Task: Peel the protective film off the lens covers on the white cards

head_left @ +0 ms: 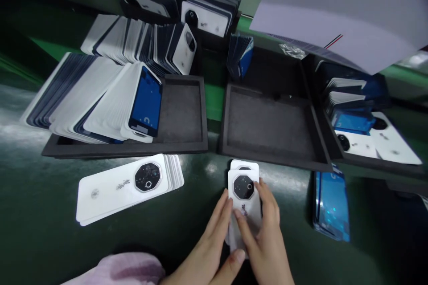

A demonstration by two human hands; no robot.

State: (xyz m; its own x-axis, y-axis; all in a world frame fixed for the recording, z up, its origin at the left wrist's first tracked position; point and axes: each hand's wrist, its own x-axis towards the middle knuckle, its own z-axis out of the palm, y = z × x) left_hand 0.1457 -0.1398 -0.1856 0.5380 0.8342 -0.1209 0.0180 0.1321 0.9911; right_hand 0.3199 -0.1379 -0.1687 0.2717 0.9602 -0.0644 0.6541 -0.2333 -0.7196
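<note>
Both hands held a small stack of white phone back covers low on the green surface, just before an empty dark tray. The left hand pinched its left edge; the right hand clasped the right side, fingers pressed on top. Its long axis ran away from the person, camera ring at the far end. A small dark mark below the ring was perhaps writing, too blurred to read.

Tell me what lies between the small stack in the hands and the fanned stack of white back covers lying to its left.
Head view: only bare dark green tabletop separates the held stack from the fanned stack.
</note>
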